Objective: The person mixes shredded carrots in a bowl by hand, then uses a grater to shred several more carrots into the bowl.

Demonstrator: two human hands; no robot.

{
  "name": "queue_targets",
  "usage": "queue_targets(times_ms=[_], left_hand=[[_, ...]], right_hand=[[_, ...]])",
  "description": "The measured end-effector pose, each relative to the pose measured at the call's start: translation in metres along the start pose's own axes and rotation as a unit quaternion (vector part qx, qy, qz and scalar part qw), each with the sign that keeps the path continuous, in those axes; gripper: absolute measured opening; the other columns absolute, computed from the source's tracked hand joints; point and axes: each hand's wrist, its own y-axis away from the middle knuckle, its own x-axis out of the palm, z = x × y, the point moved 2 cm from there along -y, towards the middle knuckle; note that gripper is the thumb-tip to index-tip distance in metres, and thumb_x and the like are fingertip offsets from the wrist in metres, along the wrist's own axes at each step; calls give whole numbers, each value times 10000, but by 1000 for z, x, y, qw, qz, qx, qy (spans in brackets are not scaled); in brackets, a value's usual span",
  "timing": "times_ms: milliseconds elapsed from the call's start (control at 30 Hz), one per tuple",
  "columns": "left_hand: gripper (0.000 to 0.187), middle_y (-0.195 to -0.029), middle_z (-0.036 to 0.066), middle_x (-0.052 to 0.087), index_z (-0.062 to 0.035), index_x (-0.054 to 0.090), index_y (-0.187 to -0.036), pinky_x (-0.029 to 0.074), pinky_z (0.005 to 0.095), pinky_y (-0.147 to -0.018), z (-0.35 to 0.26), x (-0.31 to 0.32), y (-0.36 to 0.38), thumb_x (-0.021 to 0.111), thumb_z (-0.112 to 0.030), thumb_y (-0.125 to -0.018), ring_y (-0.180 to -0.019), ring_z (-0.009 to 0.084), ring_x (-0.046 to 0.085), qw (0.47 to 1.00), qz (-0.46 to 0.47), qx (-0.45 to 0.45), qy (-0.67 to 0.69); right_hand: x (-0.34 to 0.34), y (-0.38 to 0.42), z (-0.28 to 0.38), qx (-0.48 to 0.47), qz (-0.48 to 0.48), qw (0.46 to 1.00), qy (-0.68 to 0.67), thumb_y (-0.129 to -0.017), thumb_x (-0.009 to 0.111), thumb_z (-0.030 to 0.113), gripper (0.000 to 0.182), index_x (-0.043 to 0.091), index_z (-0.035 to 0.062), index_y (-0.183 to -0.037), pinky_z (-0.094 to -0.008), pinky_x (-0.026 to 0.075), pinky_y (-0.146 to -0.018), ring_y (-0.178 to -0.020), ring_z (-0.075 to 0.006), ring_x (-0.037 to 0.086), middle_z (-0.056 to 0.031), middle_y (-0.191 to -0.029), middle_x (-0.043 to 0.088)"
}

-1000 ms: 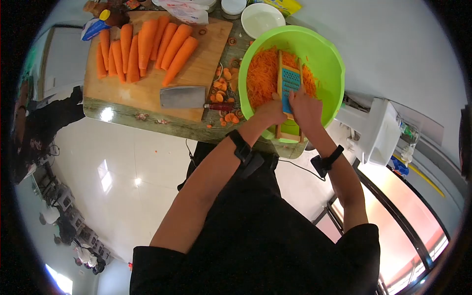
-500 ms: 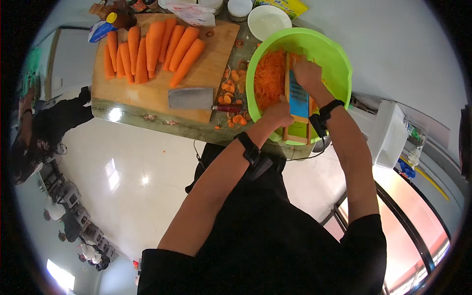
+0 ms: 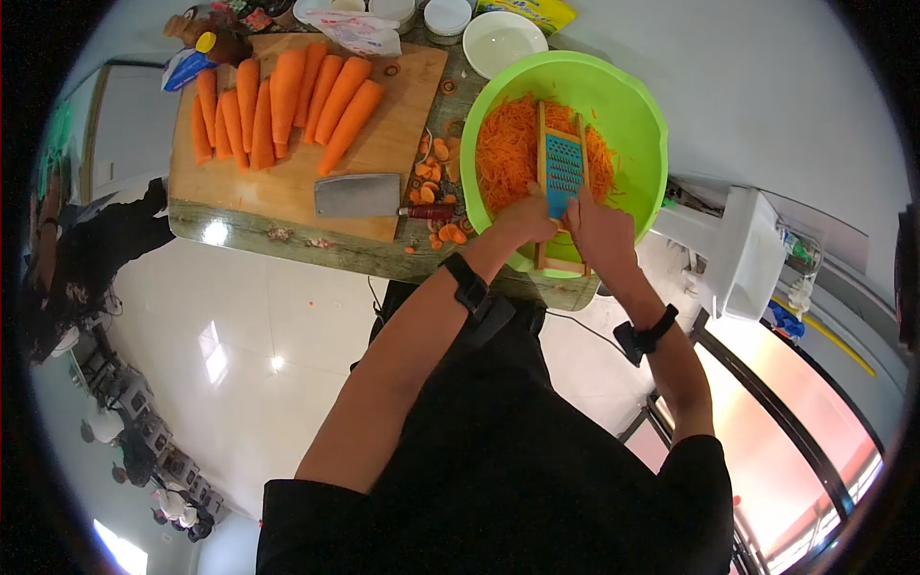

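A wooden-framed grater (image 3: 563,165) with a blue plate leans inside the green basin (image 3: 650,144), over a heap of shredded carrot (image 3: 505,144). My left hand (image 3: 527,217) is closed round the grater's left rail near its lower end. At the lower right of the blue plate is my right hand (image 3: 602,230), its fingers bent together; what they hold, if anything, is hidden. To the left, whole carrots (image 3: 286,96) lie side by side on the wooden board (image 3: 230,196). A cleaver (image 3: 357,195) rests on the board's near edge.
Carrot offcuts (image 3: 428,182) lie between board and basin. Behind stand a white bowl (image 3: 503,44), lidded tubs (image 3: 447,17), a plastic bag (image 3: 356,33) and a brown bottle (image 3: 224,45). A person in dark clothes (image 3: 96,249) is at the far left.
My right hand has moved down along the grater toward me, baring the upper blue plate. My left hand still grips the frame. The whole view has shifted slightly.
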Motion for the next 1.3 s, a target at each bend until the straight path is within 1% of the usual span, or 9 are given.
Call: queue_targets(times_ms=[133, 200, 333, 400, 533, 600, 1033, 1100, 1300], left_hand=[[742, -1033, 245, 673, 125, 336, -1354, 542, 455, -764, -30, -27, 36, 671, -175, -763, -944, 380, 669, 997, -35, -72, 10], [474, -1160, 240, 646, -34, 584, -1234, 506, 484, -908, -25, -20, 28, 618, -172, -782, -1088, 407, 615, 1000, -23, 13, -7], [414, -1123, 244, 657, -23, 622, -1172, 506, 485, -910, -28, -32, 35, 601, -161, -783, -1061, 406, 627, 999, -1, -38, -4], [866, -1050, 286, 661, 177, 180, -1397, 537, 452, -811, -27, -28, 29, 646, -184, -764, -1003, 380, 665, 999, 27, -36, -23], [913, -1053, 287, 662, 194, 112, -1427, 537, 453, -807, -25, -24, 33, 626, -182, -773, -997, 386, 665, 999, 1, -27, -31], [382, -1060, 265, 666, 22, 639, -1096, 518, 495, -864, -30, -24, 33, 608, -157, -760, -1010, 413, 645, 996, -9, -93, -13], [412, -1044, 296, 654, 70, 614, -1112, 520, 487, -848, -21, -18, 18, 598, -122, -748, -1008, 416, 643, 999, -25, -4, -43], [927, -1066, 284, 652, 172, 36, -1470, 536, 444, -758, -32, -29, 26, 588, -122, -785, -987, 390, 661, 996, 52, -48, -63], [911, -1090, 287, 650, 190, 50, -1457, 538, 432, -759, -19, -20, 15, 585, -148, -801, -982, 393, 660, 999, 25, -19, -37]], right_hand=[[6, -6, 10, 17, -16, 999, 34, -956, 508, 300, 249, 564, 58, -946, -475, 496, -478, -554, -349, 646, -148, -627, 629], [9, -16, 9, -4, -3, 999, 49, -928, 547, 268, 222, 593, 51, -925, -471, 511, -491, -609, -339, 675, -157, -697, 654], [23, -58, 8, 8, -47, 993, 108, -835, 611, 198, 160, 657, 46, -808, -455, 519, -496, -640, -319, 688, -149, -804, 647], [22, -70, 2, 94, -39, 992, 69, -805, 627, 185, 144, 674, 51, -788, -455, 521, -501, -646, -315, 689, -145, -829, 640], [27, -92, -7, -65, -124, 986, 91, -851, 591, 198, 173, 630, 48, -774, -457, 512, -483, -581, -309, 668, -128, -668, 619], [35, -106, -15, -93, -146, 982, 81, -897, 558, 207, 202, 595, 41, -788, -458, 510, -471, -530, -305, 652, -132, -562, 601], [31, -132, -30, -56, -71, 994, 70, -916, 545, 265, 284, 537, 11, -1041, -501, 524, -534, -644, -396, 672, -199, -734, 679], [14, -109, -25, -75, -59, 992, 85, -927, 537, 276, 312, 500, 11, -1088, -502, 527, -548, -648, -405, 669, -209, -734, 678], [20, -85, -33, -12, -20, 1000, 13, -973, 489, 371, 374, 493, 55, -1173, -521, 521, -563, -649, -376, 678, -159, -679, 667]])
